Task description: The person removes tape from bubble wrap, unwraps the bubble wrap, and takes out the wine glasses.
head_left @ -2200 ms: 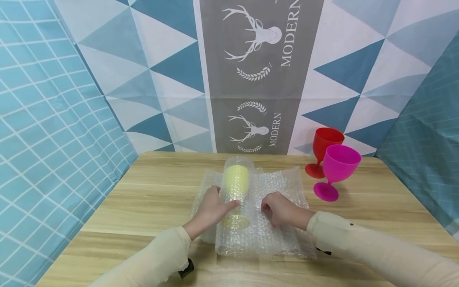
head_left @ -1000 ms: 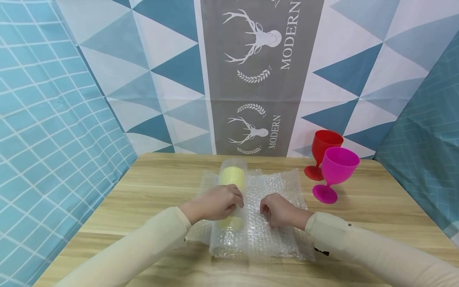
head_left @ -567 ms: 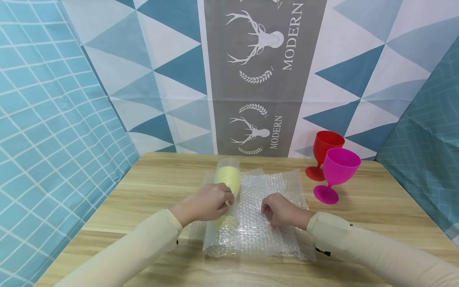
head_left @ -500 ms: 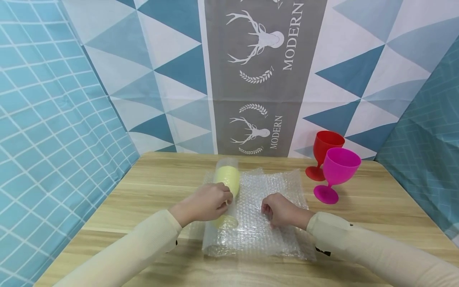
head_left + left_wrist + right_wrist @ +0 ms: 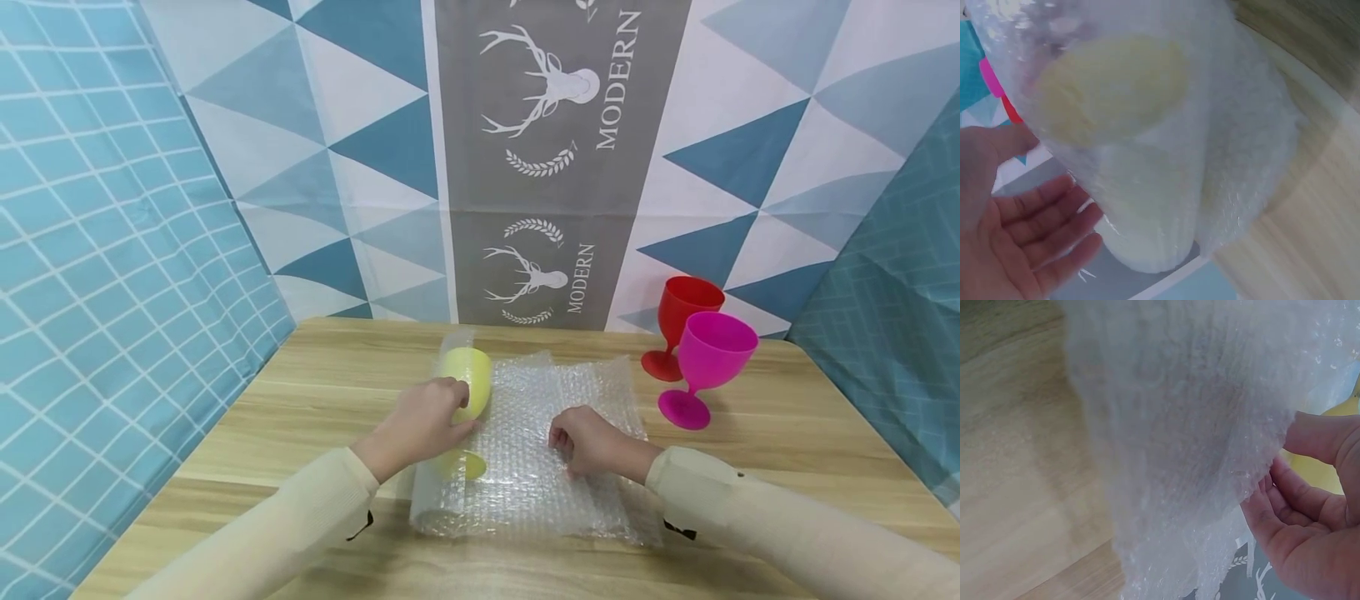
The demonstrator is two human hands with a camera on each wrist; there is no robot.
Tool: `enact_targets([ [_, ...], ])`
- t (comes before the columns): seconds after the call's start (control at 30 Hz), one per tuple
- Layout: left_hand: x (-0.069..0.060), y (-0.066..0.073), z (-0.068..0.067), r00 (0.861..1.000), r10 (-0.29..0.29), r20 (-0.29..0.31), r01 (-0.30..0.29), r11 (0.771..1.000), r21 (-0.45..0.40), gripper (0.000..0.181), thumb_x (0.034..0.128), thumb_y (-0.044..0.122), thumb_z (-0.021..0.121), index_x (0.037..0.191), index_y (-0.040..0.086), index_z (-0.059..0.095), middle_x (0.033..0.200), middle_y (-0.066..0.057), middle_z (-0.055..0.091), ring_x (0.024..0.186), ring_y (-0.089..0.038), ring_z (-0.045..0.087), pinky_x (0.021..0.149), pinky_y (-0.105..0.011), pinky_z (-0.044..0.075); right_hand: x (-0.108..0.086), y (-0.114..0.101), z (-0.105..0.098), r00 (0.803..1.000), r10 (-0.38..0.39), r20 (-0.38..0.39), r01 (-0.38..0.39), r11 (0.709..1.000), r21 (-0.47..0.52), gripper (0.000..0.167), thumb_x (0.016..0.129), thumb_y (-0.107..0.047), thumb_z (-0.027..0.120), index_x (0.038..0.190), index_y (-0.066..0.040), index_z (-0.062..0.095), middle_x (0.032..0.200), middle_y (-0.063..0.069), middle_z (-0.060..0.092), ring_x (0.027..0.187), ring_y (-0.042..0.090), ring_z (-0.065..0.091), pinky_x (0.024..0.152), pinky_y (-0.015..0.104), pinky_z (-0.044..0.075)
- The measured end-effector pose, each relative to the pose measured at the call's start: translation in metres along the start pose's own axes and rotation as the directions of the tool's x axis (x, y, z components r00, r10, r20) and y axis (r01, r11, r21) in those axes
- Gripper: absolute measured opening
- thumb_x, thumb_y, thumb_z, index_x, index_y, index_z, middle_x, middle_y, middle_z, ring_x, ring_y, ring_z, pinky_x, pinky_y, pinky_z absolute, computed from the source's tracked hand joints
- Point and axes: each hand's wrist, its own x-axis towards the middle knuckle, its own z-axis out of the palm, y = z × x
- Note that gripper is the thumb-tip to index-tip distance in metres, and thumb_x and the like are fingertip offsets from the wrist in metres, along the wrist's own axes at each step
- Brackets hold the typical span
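Note:
A yellow goblet (image 5: pixel 474 379) lies on its side, with its base (image 5: pixel 472 465) toward me. Clear bubble wrap (image 5: pixel 517 442) lies under it and curls up over its left part. My left hand (image 5: pixel 416 421) is over the goblet's middle, thumb and index finger apart. In the left wrist view its fingers (image 5: pixel 1054 219) reach out fairly straight against the wrap, and the goblet's round base shows blurred through the film. My right hand (image 5: pixel 592 442) pinches the wrap to the right of the goblet; the thumb and fingers meet on the sheet in the right wrist view.
A red goblet (image 5: pixel 678 312) and a magenta goblet (image 5: pixel 708 358) stand upright at the back right of the wooden table (image 5: pixel 315 375). Patterned cloth (image 5: pixel 540 167) hangs behind the table, and blue checked cloth (image 5: pixel 97 250) hangs on the left.
The bubble wrap has been rolled back leftward off the goblet, whose bowl and base now show partly bare. My left hand has moved left and spread its thumb and finger. The right hand stays put.

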Motion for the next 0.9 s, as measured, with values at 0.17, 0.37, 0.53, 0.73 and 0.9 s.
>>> enact_targets([
  [0.17,0.0,-0.001,-0.002,0.978,-0.202,0.049,0.208,0.967,-0.145,0.024,0.0782,0.02,0.074,0.091,0.004,0.062,0.085,-0.007,0.065,0.068,-0.015,0.054,0.061,-0.03,0.048,-0.002,0.001,0.0,1.0,-0.022,-0.022,0.022,1.0,-0.004,0.034,0.053,0.006,0.085,0.078,-0.007,0.065,0.072,0.001,0.061,0.067,0.004,0.051,0.059,0.016,0.046],
  [0.37,-0.008,-0.011,-0.004,0.947,-0.316,0.061,0.321,0.921,-0.221,0.026,0.0792,0.014,0.068,0.101,0.001,0.061,0.096,-0.011,0.066,0.077,-0.019,0.059,0.069,-0.034,0.052,-0.002,0.002,0.0,0.999,-0.035,-0.028,0.035,0.999,-0.011,0.035,0.052,0.005,0.086,0.078,-0.007,0.065,0.071,0.0,0.061,0.067,0.004,0.051,0.06,0.016,0.046],
  [0.53,-0.018,-0.023,-0.005,0.919,-0.39,0.054,0.39,0.881,-0.268,0.027,0.0825,0.012,0.063,0.105,-0.003,0.06,0.097,-0.015,0.066,0.082,-0.022,0.061,0.07,-0.035,0.054,-0.002,0.002,0.001,0.999,-0.033,-0.023,0.033,0.999,-0.003,0.035,0.053,0.005,0.087,0.078,-0.007,0.066,0.072,0.0,0.061,0.068,0.006,0.052,0.06,0.016,0.046],
  [0.73,-0.03,-0.042,-0.006,0.887,-0.46,0.036,0.447,0.836,-0.319,0.031,0.0858,0.009,0.055,0.11,-0.011,0.057,0.092,-0.017,0.063,0.069,-0.017,0.053,0.062,-0.029,0.048,-0.002,0.002,0.001,0.999,-0.043,-0.032,0.044,0.999,0.014,0.036,0.052,0.006,0.086,0.079,-0.006,0.066,0.072,0.001,0.061,0.068,0.007,0.053,0.06,0.017,0.047],
  [0.9,-0.038,-0.059,-0.002,0.878,-0.478,0.023,0.462,0.833,-0.306,0.031,0.0847,0.007,0.058,0.107,-0.015,0.057,0.087,-0.022,0.065,0.065,-0.021,0.059,0.059,-0.03,0.052,-0.003,0.004,0.0,0.996,-0.075,-0.043,0.076,0.997,0.025,0.036,0.052,0.007,0.086,0.08,-0.005,0.067,0.071,0.002,0.062,0.067,0.007,0.054,0.06,0.016,0.047],
])
